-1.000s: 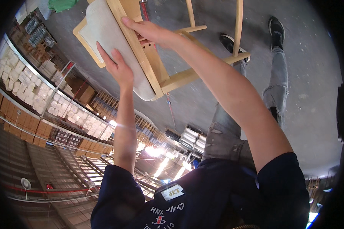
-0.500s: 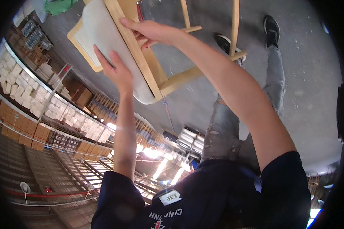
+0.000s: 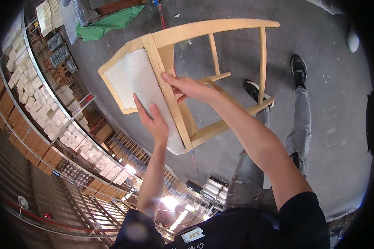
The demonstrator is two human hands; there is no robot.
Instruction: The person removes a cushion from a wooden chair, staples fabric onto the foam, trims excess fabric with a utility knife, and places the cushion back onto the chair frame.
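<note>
A light wooden chair [image 3: 220, 25] lies tipped over ahead of me, its legs reaching to the right. Its pale grey padded seat [image 3: 143, 74] faces left, and the framed backrest panel [image 3: 117, 81] shows beyond it. My left hand [image 3: 156, 124] rests on the seat fabric, thumb and forefinger spread apart. Along the seat's wooden side rail [image 3: 179, 122], my right hand [image 3: 191, 89] is closed, with the thumb on top and the fingers curled to the inner side. The fingertips of my right hand are partly hidden behind the rail.
Grey concrete floor [image 3: 328, 124] lies under the chair. My dark shoes [image 3: 298, 66] are close to the chair legs. Green cloth [image 3: 112, 23] sits at the upper left. Racks with white wrapped bundles [image 3: 31, 93] and brown cartons [image 3: 18, 141] line the left side.
The chair and both hands now appear lower and farther right in the picture, so more of the legs shows. Both hands keep nearly the same places on the chair.
</note>
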